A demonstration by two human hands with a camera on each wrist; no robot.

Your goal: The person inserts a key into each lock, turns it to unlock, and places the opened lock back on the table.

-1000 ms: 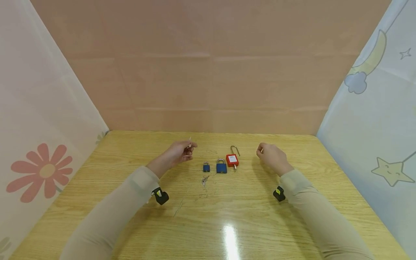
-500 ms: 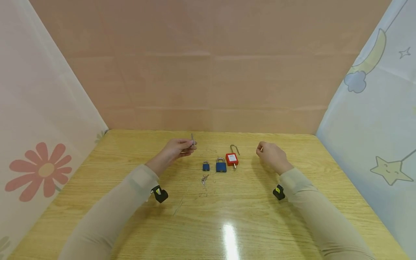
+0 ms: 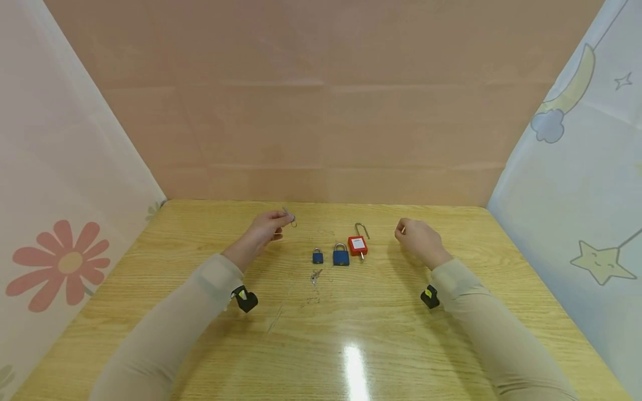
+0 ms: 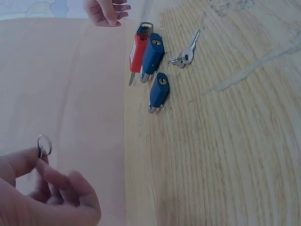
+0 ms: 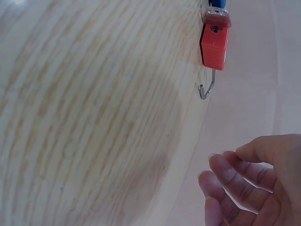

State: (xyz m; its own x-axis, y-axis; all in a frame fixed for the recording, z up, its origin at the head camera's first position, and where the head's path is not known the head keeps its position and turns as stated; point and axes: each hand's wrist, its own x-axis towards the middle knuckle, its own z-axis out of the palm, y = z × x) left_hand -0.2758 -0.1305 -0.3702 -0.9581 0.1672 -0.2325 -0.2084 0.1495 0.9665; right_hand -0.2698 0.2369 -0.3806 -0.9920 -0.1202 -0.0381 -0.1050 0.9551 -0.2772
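Note:
My left hand [image 3: 264, 229] pinches a small key on a ring [image 4: 44, 145] between thumb and fingers, held over the table's back left. To its right lie a small blue padlock [image 3: 317, 257] and a larger blue padlock [image 3: 341, 256], both with shackles closed. Beside them, a red padlock [image 3: 358, 245] with a white label has its shackle swung open and a key [image 3: 361, 258] in its base. Silver keys on a ring [image 4: 188, 54] lie in front of the small padlock. My right hand [image 3: 420, 239], fingers loosely bent and holding nothing, hovers right of the red padlock.
The wooden table [image 3: 401, 334] has scratches and faint marks near the keys. A plain pinkish backdrop [image 3: 321, 111] closes the far edge. Printed cloth sheets stand on both sides, one with a flower [image 3: 70, 262], the other with a star [image 3: 602, 263].
My left hand has turned the key in its fingers and shifted slightly left and up, and the ring now shows beyond the fingertips. My right hand and the padlocks stay as they were.

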